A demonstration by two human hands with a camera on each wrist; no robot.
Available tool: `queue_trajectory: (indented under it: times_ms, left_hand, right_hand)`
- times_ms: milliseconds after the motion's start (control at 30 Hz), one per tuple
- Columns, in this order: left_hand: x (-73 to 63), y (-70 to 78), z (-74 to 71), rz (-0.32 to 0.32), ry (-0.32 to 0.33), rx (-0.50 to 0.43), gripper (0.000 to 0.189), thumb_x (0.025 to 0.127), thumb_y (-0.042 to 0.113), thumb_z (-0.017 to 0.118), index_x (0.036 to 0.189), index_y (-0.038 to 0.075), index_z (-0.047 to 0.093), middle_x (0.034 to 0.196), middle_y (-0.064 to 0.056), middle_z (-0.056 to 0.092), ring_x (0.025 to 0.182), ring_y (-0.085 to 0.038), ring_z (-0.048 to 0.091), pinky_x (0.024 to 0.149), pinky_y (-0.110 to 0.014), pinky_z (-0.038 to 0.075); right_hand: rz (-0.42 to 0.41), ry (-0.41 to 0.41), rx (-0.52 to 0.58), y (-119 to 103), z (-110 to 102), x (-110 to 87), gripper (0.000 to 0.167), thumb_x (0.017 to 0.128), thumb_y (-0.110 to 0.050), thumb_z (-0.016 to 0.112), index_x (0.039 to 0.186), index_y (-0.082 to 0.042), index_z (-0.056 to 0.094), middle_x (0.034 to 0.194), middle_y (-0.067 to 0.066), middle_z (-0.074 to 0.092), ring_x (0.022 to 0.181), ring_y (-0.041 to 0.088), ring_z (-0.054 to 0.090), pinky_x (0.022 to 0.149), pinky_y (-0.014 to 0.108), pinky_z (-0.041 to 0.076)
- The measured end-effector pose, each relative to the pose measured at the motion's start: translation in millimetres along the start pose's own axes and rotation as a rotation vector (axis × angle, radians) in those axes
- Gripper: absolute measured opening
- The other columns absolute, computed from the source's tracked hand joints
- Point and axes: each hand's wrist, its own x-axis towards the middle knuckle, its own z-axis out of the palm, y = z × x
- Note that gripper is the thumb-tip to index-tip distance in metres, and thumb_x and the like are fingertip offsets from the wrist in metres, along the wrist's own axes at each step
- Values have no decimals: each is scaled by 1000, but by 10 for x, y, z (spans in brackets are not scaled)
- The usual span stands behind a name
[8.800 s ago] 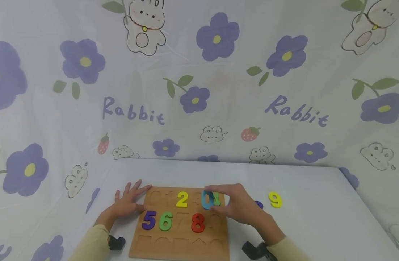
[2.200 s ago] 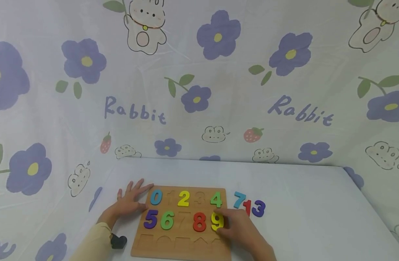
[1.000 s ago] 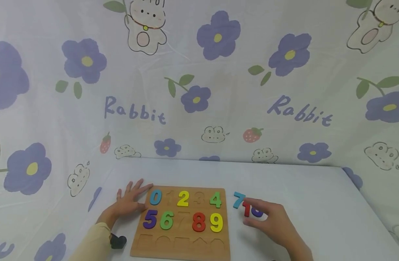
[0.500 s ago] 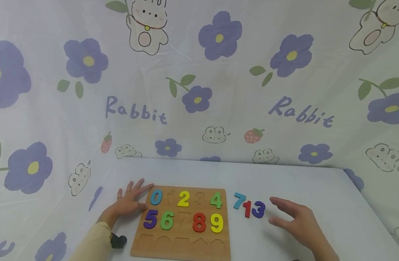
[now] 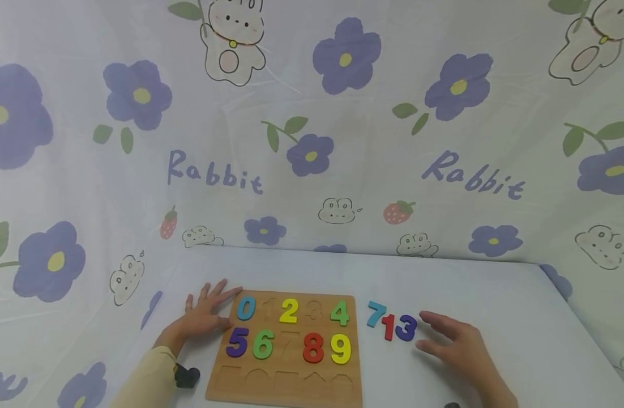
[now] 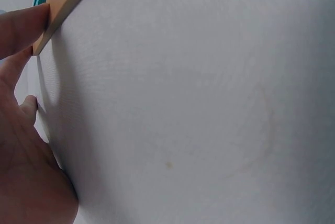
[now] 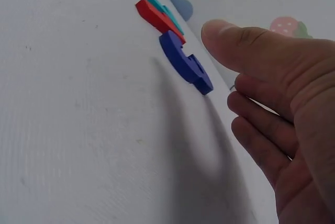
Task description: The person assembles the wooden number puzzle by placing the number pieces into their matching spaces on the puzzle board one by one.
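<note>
Right hand (image 5: 457, 343): fingers parted, holding nothing, just beside flat purple numeral 3 (image 5: 409, 327) on white desk (image 5: 495, 297). I'd pinch its outer edges, sparing neighbouring red numeral 1 (image 5: 389, 328). Left hand (image 5: 202, 318): fingers spread, touching brown wooden number board (image 5: 286, 364).

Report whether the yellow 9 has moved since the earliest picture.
Yes: the yellow 9 went left, from beside the wooden board onto its second row.

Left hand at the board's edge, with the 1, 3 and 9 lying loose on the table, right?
Not the 9: the third loose piece is the blue 7; the head view shows the yellow 9 on the board. The left hand, red 1 and purple 3 are as you say.
</note>
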Motion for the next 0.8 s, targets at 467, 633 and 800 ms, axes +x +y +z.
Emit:
queue_trajectory:
  times_ms: [467, 633, 800]
  left_hand:
    - [-50, 139, -59, -35, -29, 10, 84, 87, 23, 76, 166, 24, 49, 183, -23, 13, 165, -60, -11, 122, -85, -17]
    - [-72, 180, -80, -36, -27, 16, 84, 87, 23, 76, 166, 24, 49, 183, -23, 14, 165, -60, -10, 122, -85, -16]
    - [-77, 165, -87, -23, -22, 4, 84, 86, 23, 76, 166, 23, 50, 182, -25, 14, 164, -61, -10, 121, -86, -17]
  right_hand:
    - [-3, 27, -96, -98, 224, 152, 66, 89, -30, 93, 148, -12, 69, 150, 14, 70, 147, 43, 59, 119, 65, 47]
    - [30, 34, -107, -119, 267, 149, 67, 88, -29, 93, 148, -13, 69, 152, 16, 69, 149, 45, 56, 120, 68, 44]
    - [37, 46, -116, -98, 291, 147, 65, 89, -27, 92, 149, -12, 69, 152, 15, 69, 149, 44, 56, 120, 66, 45]
